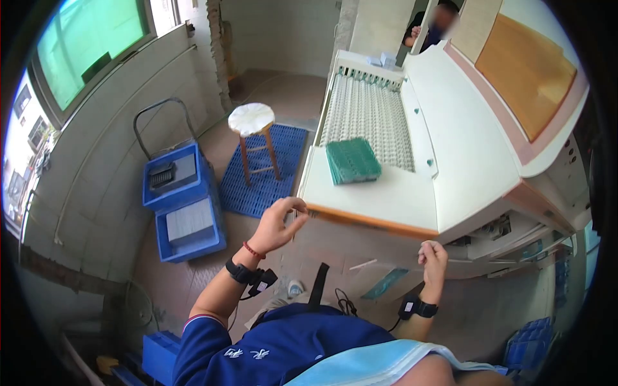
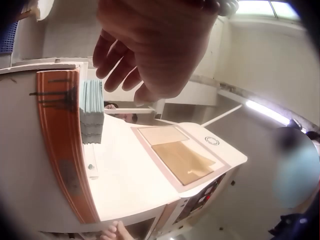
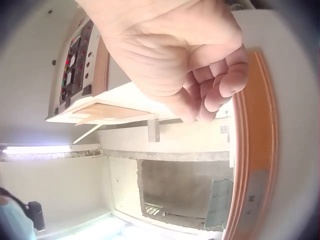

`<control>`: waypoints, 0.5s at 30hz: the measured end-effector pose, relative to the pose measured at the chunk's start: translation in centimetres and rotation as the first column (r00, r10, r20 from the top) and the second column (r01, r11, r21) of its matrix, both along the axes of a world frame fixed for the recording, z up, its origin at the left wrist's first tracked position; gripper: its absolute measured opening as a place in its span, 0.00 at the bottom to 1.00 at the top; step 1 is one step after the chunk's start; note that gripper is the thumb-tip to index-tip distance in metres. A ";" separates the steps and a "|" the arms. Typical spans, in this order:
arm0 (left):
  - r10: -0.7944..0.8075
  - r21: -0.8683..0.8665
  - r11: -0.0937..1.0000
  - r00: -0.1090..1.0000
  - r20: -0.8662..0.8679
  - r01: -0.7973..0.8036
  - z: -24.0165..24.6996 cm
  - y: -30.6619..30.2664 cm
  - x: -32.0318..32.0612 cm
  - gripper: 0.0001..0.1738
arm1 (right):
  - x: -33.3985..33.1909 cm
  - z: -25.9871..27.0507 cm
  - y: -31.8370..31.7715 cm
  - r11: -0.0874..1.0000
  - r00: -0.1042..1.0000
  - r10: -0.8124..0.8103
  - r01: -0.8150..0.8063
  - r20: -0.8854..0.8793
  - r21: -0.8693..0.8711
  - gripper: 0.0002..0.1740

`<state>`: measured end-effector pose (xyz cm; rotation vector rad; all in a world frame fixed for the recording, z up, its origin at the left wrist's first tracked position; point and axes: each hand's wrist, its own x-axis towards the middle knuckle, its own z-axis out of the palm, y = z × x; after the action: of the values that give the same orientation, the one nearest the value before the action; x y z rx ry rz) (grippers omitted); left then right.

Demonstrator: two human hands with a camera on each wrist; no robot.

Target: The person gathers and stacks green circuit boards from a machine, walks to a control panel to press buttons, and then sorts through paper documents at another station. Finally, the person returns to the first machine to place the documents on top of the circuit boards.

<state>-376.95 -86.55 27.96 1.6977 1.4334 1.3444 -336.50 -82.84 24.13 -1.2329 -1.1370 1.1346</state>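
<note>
A stack of green boards lies on the white end surface of a machine, beside its ridged bed; its layered edge shows in the left wrist view. My left hand hovers by the left corner of the wooden front edge, fingers loosely bent and holding nothing. In the left wrist view the same hand hangs with fingers apart. By the right end of that edge is my right hand, empty; its fingers curl loosely toward the palm in the right wrist view. Neither hand touches the boards.
Left of the machine, a round stool stands on a blue slatted pallet. Two blue crates holding flat grey items are stacked near the wall. A person is behind the machine. Cables hang near my waist.
</note>
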 end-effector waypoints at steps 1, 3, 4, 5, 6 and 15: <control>-0.018 0.097 0.995 0.994 -0.109 0.029 0.5 1.3 -0.3 0.14 | -1.1 0.3 1.4 1.000 1.000 0.022 -0.022 -0.013 0.016 0.06; -0.066 0.177 0.978 0.971 -0.229 0.108 0.5 3.1 -0.6 0.17 | -3.0 1.0 2.3 1.000 0.999 0.030 -0.030 0.035 0.000 0.06; -0.074 0.173 0.978 0.973 -0.219 0.113 0.7 4.0 -0.7 0.17 | -4.0 1.4 2.7 0.999 0.997 0.043 -0.043 0.067 -0.014 0.06; -0.099 0.225 0.962 0.964 -0.246 0.156 0.8 4.7 -0.7 0.17 | -4.9 1.8 3.0 0.998 0.996 0.063 -0.062 0.063 -0.024 0.06; -0.119 0.278 0.940 0.953 -0.279 0.199 0.8 5.4 -0.8 0.17 | -5.5 1.8 3.2 0.998 0.996 0.059 -0.057 0.064 -0.030 0.06; -0.363 0.353 0.692 0.727 -0.583 0.629 -3.4 10.2 -1.7 0.28 | -10.5 0.5 5.1 0.984 0.983 -0.178 0.178 0.038 0.001 0.10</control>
<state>-378.66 -76.38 24.53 2.7038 0.6704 1.0830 -346.99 -77.75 24.62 -1.3355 -1.0315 0.9820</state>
